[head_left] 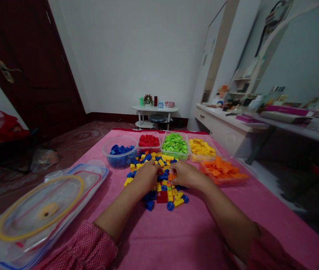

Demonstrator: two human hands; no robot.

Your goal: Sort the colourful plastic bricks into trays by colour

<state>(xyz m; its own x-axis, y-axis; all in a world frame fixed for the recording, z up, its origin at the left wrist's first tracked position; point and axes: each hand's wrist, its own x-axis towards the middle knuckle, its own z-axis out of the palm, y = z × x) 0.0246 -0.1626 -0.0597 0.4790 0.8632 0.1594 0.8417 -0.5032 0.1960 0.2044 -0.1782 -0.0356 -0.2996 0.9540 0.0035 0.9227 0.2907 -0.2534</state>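
Observation:
A loose pile of toy building bricks [162, 197], mostly yellow and blue with a few red and orange ones, lies on the pink cloth. My left hand [147, 175] reaches into the pile from the left, its fingers curled down among the bricks. What those fingertips hold, if anything, is hidden. From the other side comes my right hand [186, 174], closed, with an orange brick [171, 177] at its fingertips. Small blue wheels [170, 206] and yellow bricks [178, 202] lie at the near edge of the pile.
Behind the pile stand tubs of blue bricks [120, 150], red bricks [149, 141], green bricks [175, 143] and yellow bricks [202, 147]. An orange-brick tub [223, 170] sits right of my right hand. Stacked clear lids [39, 213] lie on the left.

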